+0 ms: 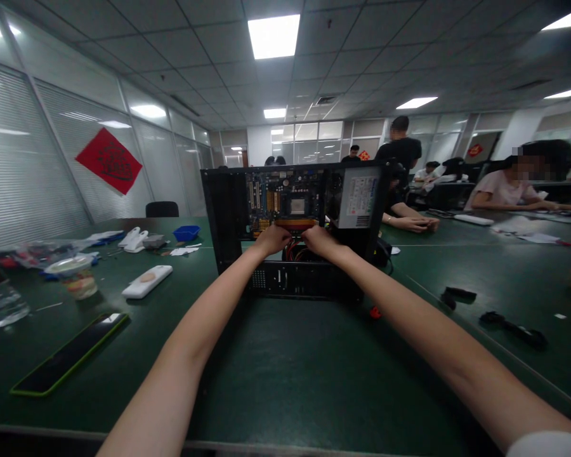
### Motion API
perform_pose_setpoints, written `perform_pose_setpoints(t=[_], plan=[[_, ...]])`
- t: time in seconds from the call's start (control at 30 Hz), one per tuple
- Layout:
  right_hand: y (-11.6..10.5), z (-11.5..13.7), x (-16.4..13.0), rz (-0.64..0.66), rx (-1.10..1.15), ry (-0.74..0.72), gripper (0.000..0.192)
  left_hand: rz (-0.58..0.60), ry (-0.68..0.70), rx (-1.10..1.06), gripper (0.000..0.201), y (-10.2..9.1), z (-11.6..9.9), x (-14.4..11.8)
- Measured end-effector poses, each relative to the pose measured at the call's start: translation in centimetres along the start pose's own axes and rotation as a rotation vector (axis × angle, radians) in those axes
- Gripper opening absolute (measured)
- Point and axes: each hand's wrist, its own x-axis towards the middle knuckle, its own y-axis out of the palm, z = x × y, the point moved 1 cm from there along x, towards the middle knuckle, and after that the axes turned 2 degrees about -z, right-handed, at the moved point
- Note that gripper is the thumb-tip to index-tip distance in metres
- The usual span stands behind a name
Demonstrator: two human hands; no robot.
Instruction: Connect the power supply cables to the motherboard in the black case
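Note:
An open black computer case (pixel 226 222) stands on the green table, its inside facing me. Within it a motherboard (pixel 285 190) with a bare square processor (pixel 297 206) is mounted upright, and a silver power supply (pixel 358 198) sits at upper right. A long red-and-orange memory module (pixel 295 224) lies along the board's lower edge. My left hand (pixel 273 240) is closed at its left end, and my right hand (pixel 321 240) is closed at its right end. Coloured cables (pixel 295 251) hang just below, between my hands. Whether the module is seated in a slot cannot be made out.
To the left lie a green-edged black phone (pixel 71 355), a white power bank (pixel 147 282), a cup (pixel 78 279), a water bottle (pixel 0 295) and a blue tray (pixel 186 233). Black cables (pixel 514 329) lie at right. Other people sit across the table.

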Motion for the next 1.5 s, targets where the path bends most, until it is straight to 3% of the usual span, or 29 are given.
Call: perform_pose_setpoints(t=[0.33, 0.67, 0.83, 0.93, 1.03, 1.1, 1.3, 1.5], plan=[[-0.3, 0.7, 0.1, -0.002, -0.057, 0.081, 0.039, 0.017, -0.078, 0.011, 0.032, 0.1, -0.1, 0.3], [-1.4, 0.6, -0.4, -0.043, -0.047, 0.078, 0.037, 0.017, -0.019, -0.041, 0.030, -1.0, -0.8, 0.2], [-2.7, -0.9, -6.0, -0.165, -0.134, 0.041, 0.047, -0.196, 0.036, -0.195, 0.033, -3.0, -1.5, -4.5], [-2.4, -2.0, -10.5, -0.164, -0.298, -0.078, 0.053, -0.114, 0.097, -0.093, 0.052, -2.9, -1.9, -7.9], [-2.1, -2.4, -13.0, -0.142, -0.390, -0.115, 0.053, -0.137, 0.217, 0.094, 0.056, -2.2, -1.9, -9.1], [-2.1, -2.0, -13.0, -0.144, -0.405, -0.118, 0.052, -0.167, 0.230, 0.137, 0.057, -1.7, -1.4, -8.5], [-1.9, 0.9, -10.4, -0.143, -0.407, -0.125, 0.054, -0.234, 0.024, 0.035, 0.053, -1.0, 2.4, -5.8], [-2.4, 6.1, -10.4, -0.152, -0.341, -0.051, 0.059, -0.262, -0.114, -0.353, 0.063, -0.7, 6.6, -4.1]])
